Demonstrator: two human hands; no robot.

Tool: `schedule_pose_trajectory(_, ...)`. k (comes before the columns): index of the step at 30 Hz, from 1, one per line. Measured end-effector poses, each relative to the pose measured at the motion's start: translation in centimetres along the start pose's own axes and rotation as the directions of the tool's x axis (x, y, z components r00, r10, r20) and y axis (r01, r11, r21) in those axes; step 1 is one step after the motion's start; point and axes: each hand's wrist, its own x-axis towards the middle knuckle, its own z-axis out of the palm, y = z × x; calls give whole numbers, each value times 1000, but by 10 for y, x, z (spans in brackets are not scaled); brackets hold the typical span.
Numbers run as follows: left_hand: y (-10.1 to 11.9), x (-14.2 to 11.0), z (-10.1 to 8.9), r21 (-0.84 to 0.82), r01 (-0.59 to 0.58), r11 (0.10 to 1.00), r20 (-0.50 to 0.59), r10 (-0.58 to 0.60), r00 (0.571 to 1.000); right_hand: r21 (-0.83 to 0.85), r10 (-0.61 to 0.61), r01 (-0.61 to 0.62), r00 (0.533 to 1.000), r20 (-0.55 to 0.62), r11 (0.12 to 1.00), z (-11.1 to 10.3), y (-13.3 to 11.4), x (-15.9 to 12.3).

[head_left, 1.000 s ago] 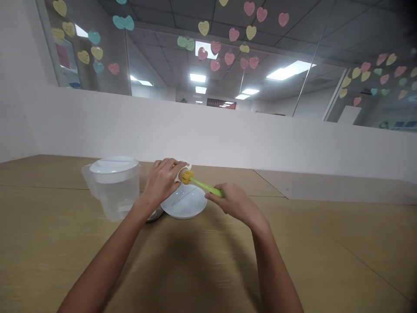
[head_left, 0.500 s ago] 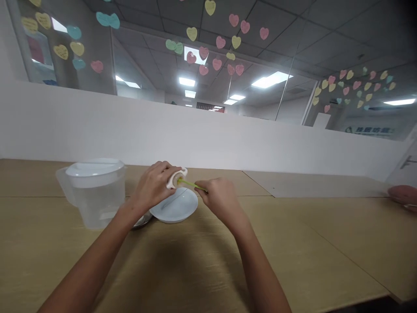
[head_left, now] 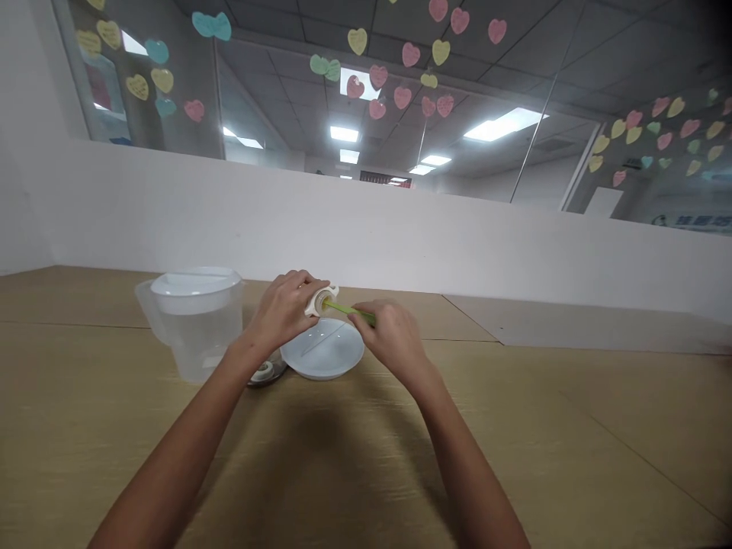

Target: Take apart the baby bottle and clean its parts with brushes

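My left hand (head_left: pixel 280 314) is shut around a round white plastic cap (head_left: pixel 320 301), which it holds tilted above the far edge of the plate. My right hand (head_left: pixel 392 339) grips the green handle (head_left: pixel 348 309) of a sponge brush. The brush's shaft runs into the cap's opening, and its yellow sponge head is hidden inside. Below both hands lies a white round plate (head_left: pixel 337 358), not touched by either hand as far as I can tell. A small metal dish (head_left: pixel 268 374) holding a white round part sits just under my left wrist.
A clear plastic pitcher with a white lid (head_left: pixel 194 335) stands on the wooden table (head_left: pixel 114 435) left of my hands. A pale flat board (head_left: pixel 572 324) lies at the far right. A low white partition runs behind the table.
The yellow sponge head, outside the white cap a second ago, has gone into it. The green handle now points more directly at the cap, and my hands are closer together.
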Motion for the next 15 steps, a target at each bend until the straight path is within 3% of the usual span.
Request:
schedule_pose_trajectory(3, 1, 0, -3, -19, 7, 1000, 58, -6, 998, -3, -103, 103, 992, -74, 995, 3, 2, 0)
schedule_pose_trajectory(7, 1, -1, -4, -7, 20, 1000, 78, -20, 997, 31, -170, 171, 985, -31, 985, 9, 2, 1)
schedule_pose_trajectory(12, 0, 0, -8, -10, 41, 999, 74, -40, 996, 140, -2, 13, 997, -83, 990, 8, 4, 3)
schedule_pose_trajectory(15, -2, 1, -13, 1, 65, 998, 62, -65, 996, 196, 108, -108, 994, 14, 975, 0, 7, 2)
